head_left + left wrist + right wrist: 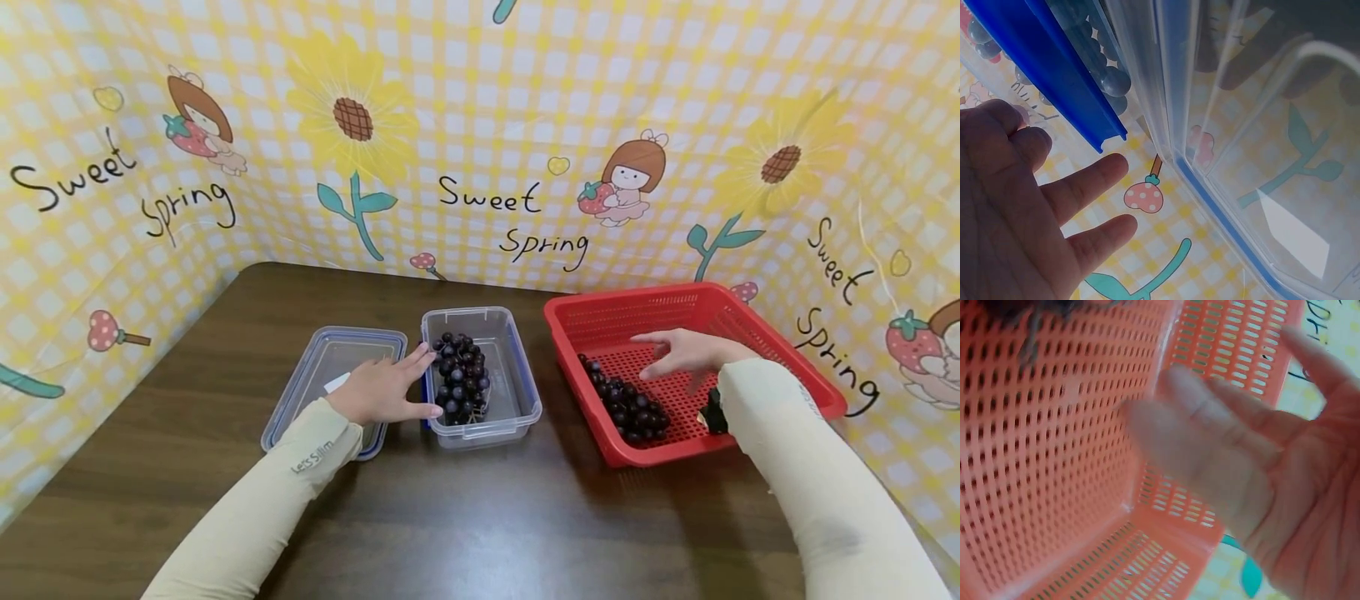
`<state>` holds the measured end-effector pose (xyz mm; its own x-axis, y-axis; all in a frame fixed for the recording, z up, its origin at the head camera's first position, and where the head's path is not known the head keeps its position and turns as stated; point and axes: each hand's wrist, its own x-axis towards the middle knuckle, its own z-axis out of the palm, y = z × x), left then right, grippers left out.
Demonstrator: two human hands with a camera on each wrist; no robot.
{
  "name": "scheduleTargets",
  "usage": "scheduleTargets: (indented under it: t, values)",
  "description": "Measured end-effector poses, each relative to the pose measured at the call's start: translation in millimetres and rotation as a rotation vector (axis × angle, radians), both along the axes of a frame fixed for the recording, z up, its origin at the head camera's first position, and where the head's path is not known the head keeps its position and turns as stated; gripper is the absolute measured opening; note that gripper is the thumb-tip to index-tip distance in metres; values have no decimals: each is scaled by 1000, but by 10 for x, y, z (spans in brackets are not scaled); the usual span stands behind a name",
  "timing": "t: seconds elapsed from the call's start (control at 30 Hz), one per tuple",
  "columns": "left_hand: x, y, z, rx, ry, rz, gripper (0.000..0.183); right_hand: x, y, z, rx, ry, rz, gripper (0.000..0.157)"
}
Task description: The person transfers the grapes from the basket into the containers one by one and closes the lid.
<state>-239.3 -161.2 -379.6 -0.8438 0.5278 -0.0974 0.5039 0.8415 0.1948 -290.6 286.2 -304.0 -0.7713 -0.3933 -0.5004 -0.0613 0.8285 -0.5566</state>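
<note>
My left hand [382, 390] spreads its fingers at the left rim of a clear plastic container [513, 387], its fingertips by the edge; whether they touch it I cannot tell. A bunch of dark grapes [461, 379] lies in the container's left half. The container's blue side clip [1054, 75] hangs down near those fingers in the left wrist view. Over the red perforated basket [652, 454] hovers my right hand [690, 352], fingers extended and holding nothing; they are blurred in the right wrist view. More dark grapes [630, 408] lie along the basket's left side.
A clear lid with a blue seal [300, 383] lies flat on the brown table [480, 517], partly beneath the left wrist. Some black object [716, 414] in the basket is half hidden by the right sleeve. A yellow checked cloth [480, 108] walls the back and sides.
</note>
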Motion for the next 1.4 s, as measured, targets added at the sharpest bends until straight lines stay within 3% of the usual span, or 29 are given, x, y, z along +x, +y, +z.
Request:
scheduleTargets:
  t: [0.23,0.47,0.67,0.87,1.0,1.07,1.2,1.4]
  values:
    - [-31,39,1,-25,-13,2,90,-90,13,-74,62,-111,-5,93]
    - [-28,44,15,-42,-26,9,90,-193,-49,-178,40,-319,49,94]
    - [-28,52,19,-31,-26,12,90,-311,-65,-324,157,-315,174,100]
    - [-6,23,26,-30,-30,8,91,-730,80,-820,182,-270,328,104]
    - [5,9,28,-32,-35,13,91,-876,77,-1026,184,-270,346,110]
    - [10,9,30,-31,-33,10,91,-918,61,-1083,235,-248,332,112]
    - [10,5,28,-27,-37,13,90,-838,-62,-1002,283,-225,297,114]
    - [10,-5,32,-13,-50,21,91,-355,-432,-530,215,-259,231,111]
